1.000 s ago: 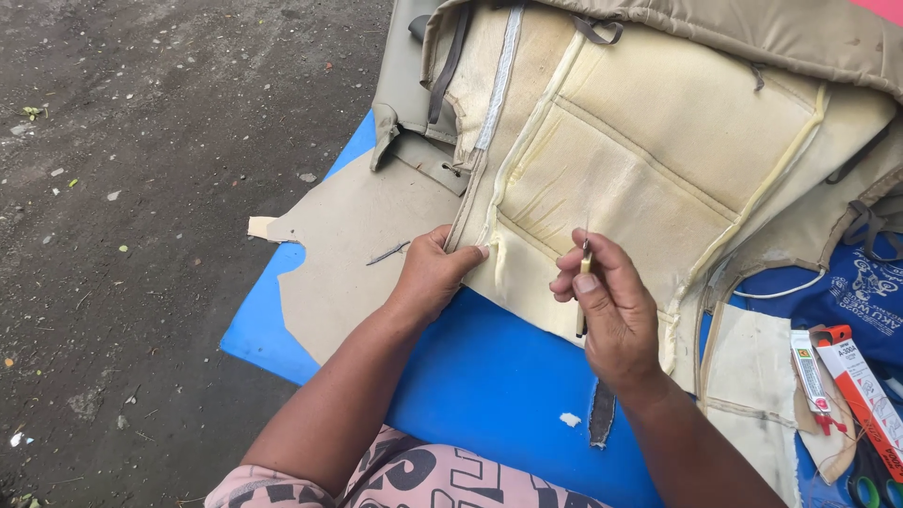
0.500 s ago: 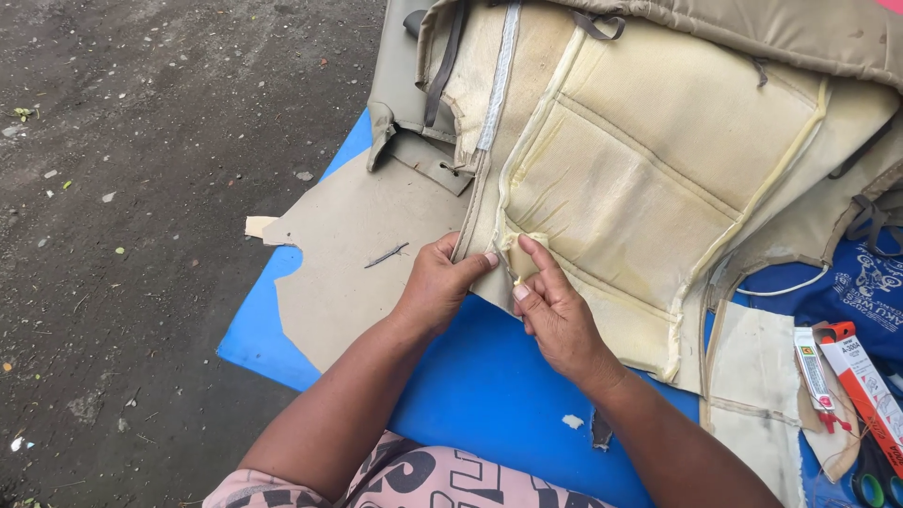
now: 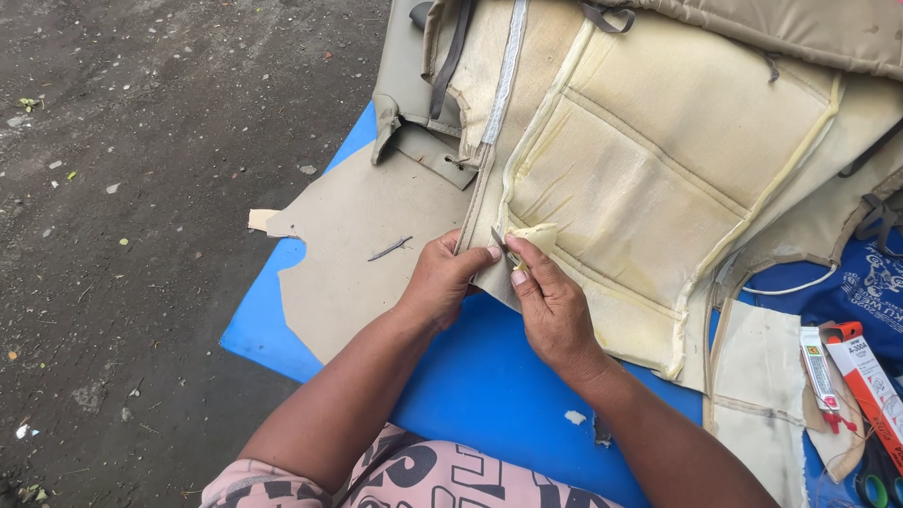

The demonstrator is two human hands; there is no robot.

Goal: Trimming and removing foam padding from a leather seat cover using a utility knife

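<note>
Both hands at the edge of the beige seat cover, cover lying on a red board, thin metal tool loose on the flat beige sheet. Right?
Not quite: the board is blue, not red, as the head view shows. Left hand and right hand do meet at the seat cover edge, and the thin tool lies on the beige sheet.

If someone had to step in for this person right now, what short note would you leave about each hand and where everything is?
Left hand: grip pinches the lower edge of the beige seat cover, holding it taut.
Right hand: holds a small blade at the seam, beside a lifted flap of yellow foam.
Cover lies inside out on the blue mat, over a flat beige panel with a thin metal tool on it. Glue tube and scissors lie at right.
Done: one flap lifted. Left: the seam beyond it looks intact.
</note>
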